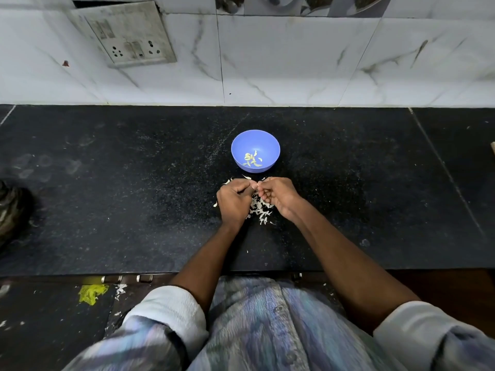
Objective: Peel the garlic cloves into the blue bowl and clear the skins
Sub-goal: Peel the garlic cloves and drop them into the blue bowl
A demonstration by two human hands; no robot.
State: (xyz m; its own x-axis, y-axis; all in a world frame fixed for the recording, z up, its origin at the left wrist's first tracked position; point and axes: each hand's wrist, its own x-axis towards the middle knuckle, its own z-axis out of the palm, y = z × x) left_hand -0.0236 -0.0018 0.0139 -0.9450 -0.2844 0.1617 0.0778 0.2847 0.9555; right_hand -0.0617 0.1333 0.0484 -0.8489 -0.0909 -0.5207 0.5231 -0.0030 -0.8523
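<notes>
A blue bowl (pixel 255 137) stands on the black counter with several pale peeled cloves (pixel 252 159) in its bottom. Just in front of it my left hand (pixel 234 200) and my right hand (pixel 278 196) meet, fingertips together, pinching a small garlic clove (pixel 255 185) between them. The clove is mostly hidden by the fingers. A heap of white garlic skins (pixel 261 208) lies on the counter under and between the hands.
The black stone counter (pixel 134 196) runs left and right, backed by a white marble-tile wall with a socket plate (pixel 128 36). A dark object (pixel 10 210) sits at the left edge. Skin scraps and a yellow scrap (pixel 91 293) lie on the floor below the counter edge.
</notes>
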